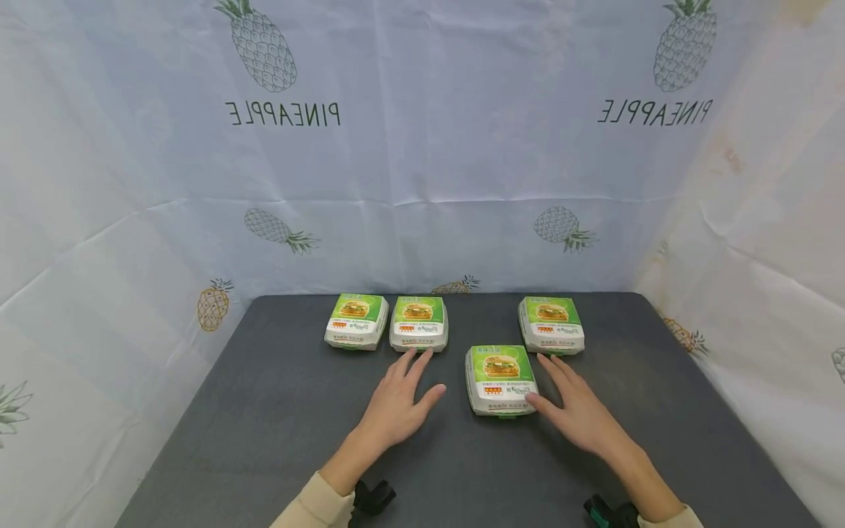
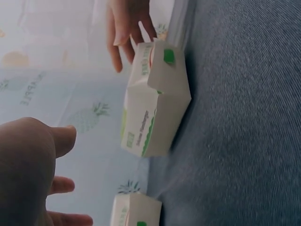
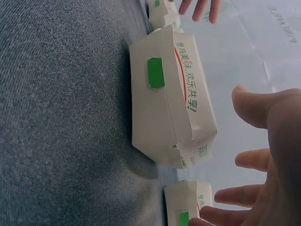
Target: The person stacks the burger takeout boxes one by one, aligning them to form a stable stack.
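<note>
A green-and-white burger box (image 1: 499, 381) with a burger picture on its lid sits nearest me, right of the middle. My right hand (image 1: 584, 411) hovers at its right side with fingers spread. In the head view the thumb overlaps the lid's corner, but the right wrist view shows a gap between that hand and the box (image 3: 157, 94). My left hand (image 1: 396, 411) is spread over the table, left of this box and apart from it. Its fingertips lie just in front of a second burger box (image 1: 419, 323) in the head view. Both hands hold nothing.
Another burger box (image 1: 357, 321) stands at the back left, beside the second one. One more burger box (image 1: 551, 324) is at the back right, behind my right hand. The dark grey table (image 1: 264, 440) ends at a white pineapple-print curtain (image 1: 429, 147), which also hangs along both sides.
</note>
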### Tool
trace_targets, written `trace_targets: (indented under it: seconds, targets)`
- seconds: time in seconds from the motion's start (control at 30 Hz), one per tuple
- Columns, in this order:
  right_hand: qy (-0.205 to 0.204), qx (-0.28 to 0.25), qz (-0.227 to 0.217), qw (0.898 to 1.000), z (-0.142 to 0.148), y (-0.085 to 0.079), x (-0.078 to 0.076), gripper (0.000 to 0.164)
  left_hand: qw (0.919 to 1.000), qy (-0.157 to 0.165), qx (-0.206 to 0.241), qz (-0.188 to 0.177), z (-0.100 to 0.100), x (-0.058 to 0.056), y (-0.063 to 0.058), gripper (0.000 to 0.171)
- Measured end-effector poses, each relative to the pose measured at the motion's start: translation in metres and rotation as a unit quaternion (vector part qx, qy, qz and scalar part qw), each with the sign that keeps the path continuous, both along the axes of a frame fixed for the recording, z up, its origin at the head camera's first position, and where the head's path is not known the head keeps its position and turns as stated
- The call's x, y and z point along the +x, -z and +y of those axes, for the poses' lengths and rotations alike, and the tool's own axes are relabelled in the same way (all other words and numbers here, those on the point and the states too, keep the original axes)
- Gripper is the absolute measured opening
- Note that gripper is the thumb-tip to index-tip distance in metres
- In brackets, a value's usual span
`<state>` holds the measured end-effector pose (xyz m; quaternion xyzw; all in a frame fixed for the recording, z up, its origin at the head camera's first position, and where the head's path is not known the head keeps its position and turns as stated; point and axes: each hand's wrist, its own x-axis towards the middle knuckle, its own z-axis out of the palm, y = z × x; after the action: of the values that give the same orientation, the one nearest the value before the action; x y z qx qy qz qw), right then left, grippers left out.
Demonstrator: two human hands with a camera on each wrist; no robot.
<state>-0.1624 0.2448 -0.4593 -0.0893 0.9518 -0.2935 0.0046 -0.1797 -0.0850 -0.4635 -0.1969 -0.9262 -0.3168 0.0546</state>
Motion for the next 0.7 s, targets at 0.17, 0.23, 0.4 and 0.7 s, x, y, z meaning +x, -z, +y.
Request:
trace_targets:
  seconds: [0.17, 0.23, 0.4, 0.7]
  targets:
    - [0.0, -0.031, -0.011, 0.999, -0.001, 0.002, -0.005, 0.085, 0.9981, 0.021, 0.043, -0.038, 0.011, -0.005, 0.003, 0.069]
    - [-0.002, -0.046, -0.009, 0.999, -0.001, 0.003, -0.007, 0.084, 0.9962, 0.033, 0.062, -0.051, 0.015, -0.006, 0.004, 0.069]
    - [-0.009, -0.092, -0.013, 0.996, -0.003, 0.005, -0.01, 0.08, 0.9914, 0.056, 0.092, -0.075, 0.027, -0.012, 0.006, 0.07]
    - [0.0, -0.123, -0.054, 0.991, -0.004, 0.006, -0.014, 0.078, 0.9781, 0.079, 0.142, -0.131, 0.046, -0.017, 0.012, 0.071]
